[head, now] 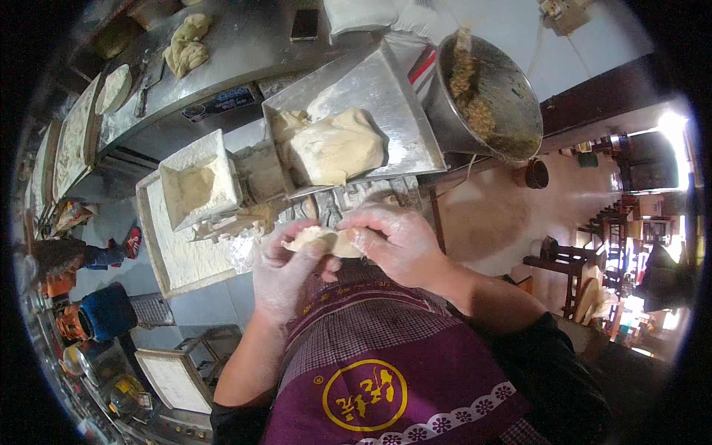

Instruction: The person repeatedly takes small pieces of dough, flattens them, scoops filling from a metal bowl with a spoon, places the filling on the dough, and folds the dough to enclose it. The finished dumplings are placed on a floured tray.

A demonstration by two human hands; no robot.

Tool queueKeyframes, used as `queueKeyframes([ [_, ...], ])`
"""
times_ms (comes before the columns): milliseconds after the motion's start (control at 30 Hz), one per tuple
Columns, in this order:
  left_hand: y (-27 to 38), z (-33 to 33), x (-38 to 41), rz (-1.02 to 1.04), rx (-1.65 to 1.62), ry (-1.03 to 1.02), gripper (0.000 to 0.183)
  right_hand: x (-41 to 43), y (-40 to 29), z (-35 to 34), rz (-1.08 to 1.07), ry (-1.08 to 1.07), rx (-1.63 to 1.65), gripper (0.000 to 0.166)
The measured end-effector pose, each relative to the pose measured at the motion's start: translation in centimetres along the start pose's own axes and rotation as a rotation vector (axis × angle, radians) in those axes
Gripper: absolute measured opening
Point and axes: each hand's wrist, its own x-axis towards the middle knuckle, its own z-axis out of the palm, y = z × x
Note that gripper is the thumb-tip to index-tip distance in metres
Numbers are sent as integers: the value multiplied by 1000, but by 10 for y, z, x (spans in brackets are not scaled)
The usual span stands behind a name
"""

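Observation:
A small piece of pale dough (346,245) is held between both hands in front of my apron. My left hand (289,278), dusted with flour, grips its ragged left end with thumb and fingers. The smoother right end is pinched between the thumb and fingers of my right hand (397,239). Just beyond the hands, a large dough mass (336,147) rests in a sloped metal tray (409,130). To its left stands a square metal bin (231,172) with flour inside. Below that bin lies a flour-covered tray (183,245).
A deep metal pot (514,94) with a food mixture and a coated stirring stick (461,72) stands right of the tray. A steel counter (239,44) bears a dough lump (189,47) and a flat-bladed tool (149,83). Another person's red shoe (132,242) shows at left.

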Motion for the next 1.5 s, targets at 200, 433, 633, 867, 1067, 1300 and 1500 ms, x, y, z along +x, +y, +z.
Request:
queueKeyframes([
  [200,-12,40,-7,114,110,-40,21,-26,-2,-41,-248,121,-86,20],
  [433,-18,67,-11,139,262,-123,20,-41,-3,-77,-374,122,-209,17],
  [633,-1,84,-9,-248,-39,-244,50,-40,6,-96,-557,166,-260,20],
  [867,-12,100,-13,140,460,-153,71,-50,-4,-85,-61,64,67,24],
  [1067,-10,96,-13,330,1060,-84,43,-40,1,-80,-166,71,-77,24],
  [1300,-3,95,-18,139,461,-126,34,-29,4,-83,214,-28,708,22],
  [1500,-4,82,-8,285,899,96,31,-37,-9,-73,-45,1,-87,24],
])
